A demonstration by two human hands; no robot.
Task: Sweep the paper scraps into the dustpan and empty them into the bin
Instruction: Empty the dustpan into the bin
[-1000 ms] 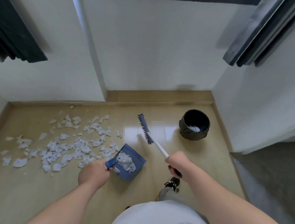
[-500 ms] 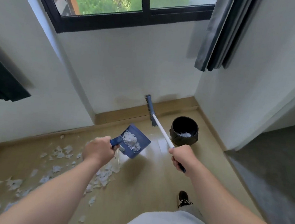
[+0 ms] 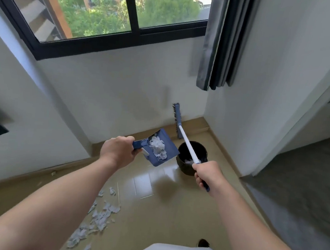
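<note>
Two hands were each clamped on a tool, held apart above the floor (image 3: 152,222). The left hand (image 3: 118,150) gripped the short handle of the blue dustpan (image 3: 169,143), and the right hand (image 3: 207,174) gripped the lower end of the long-handled brush (image 3: 185,141). The dustpan was held in the air, roughly level, with a heap of white paper scraps (image 3: 158,149) lying in it. Its long axis ran from the handle at the left hand out toward the right, and its far corner appeared to meet the left rim of the black bin (image 3: 184,168). The bin stood on the floor in the corner, just to the right of the dustpan, with some white scraps already inside. The right hand sat nearer the bin in this view, and the brush's white shaft crossed over the bin's mouth up to the brush head against the wall. The load probably needed carrying a little rightward over the mouth and tipping lip-down, and the shaft could have blocked that path. More scraps (image 3: 101,216) lay on the floor below the left forearm, so the task looked only partly done. No brand, label or writing could be read on any item.
</note>
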